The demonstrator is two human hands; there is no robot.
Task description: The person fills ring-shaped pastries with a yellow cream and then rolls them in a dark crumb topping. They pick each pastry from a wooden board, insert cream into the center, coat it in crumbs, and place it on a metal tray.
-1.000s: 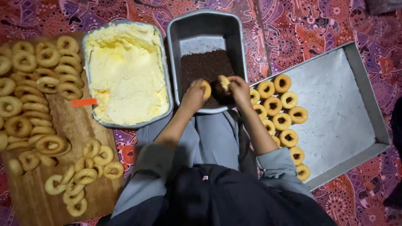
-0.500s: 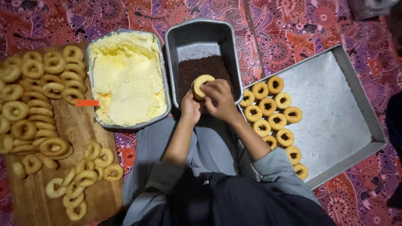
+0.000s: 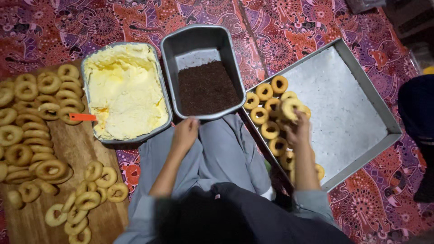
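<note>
Head view, looking straight down: nearest the camera are the person's dark top and grey-clad lap, with both forearms reaching forward. To the left lies a wooden board (image 3: pixel 81 149) loaded with plain ring-shaped doughnuts (image 3: pixel 49 169), some stacked, some loose near its near edge. The left hand (image 3: pixel 185 133) rests at the near rim of the dark-sprinkle pan (image 3: pixel 203 74), its fingers curled loosely and holding nothing that can be seen. The right hand (image 3: pixel 296 131) is out over the big metal tray (image 3: pixel 343 104), and its fingers grip one doughnut (image 3: pixel 289 107), held above the ones already in the tray. Those tray doughnuts (image 3: pixel 264 110) sit in a cluster along the tray's left side, running from its far-left part down toward the person's right arm; the rest of the tray shows a pale lining. Beyond the left hand, the sprinkle pan holds a dark brown layer over its near half. Just left of it stands a second pan filled with pale yellow cream (image 3: pixel 124 92), with an orange handle (image 3: pixel 82 117) poking out over its left rim. Everything rests on a red and purple patterned cloth (image 3: pixel 271 31).
</note>
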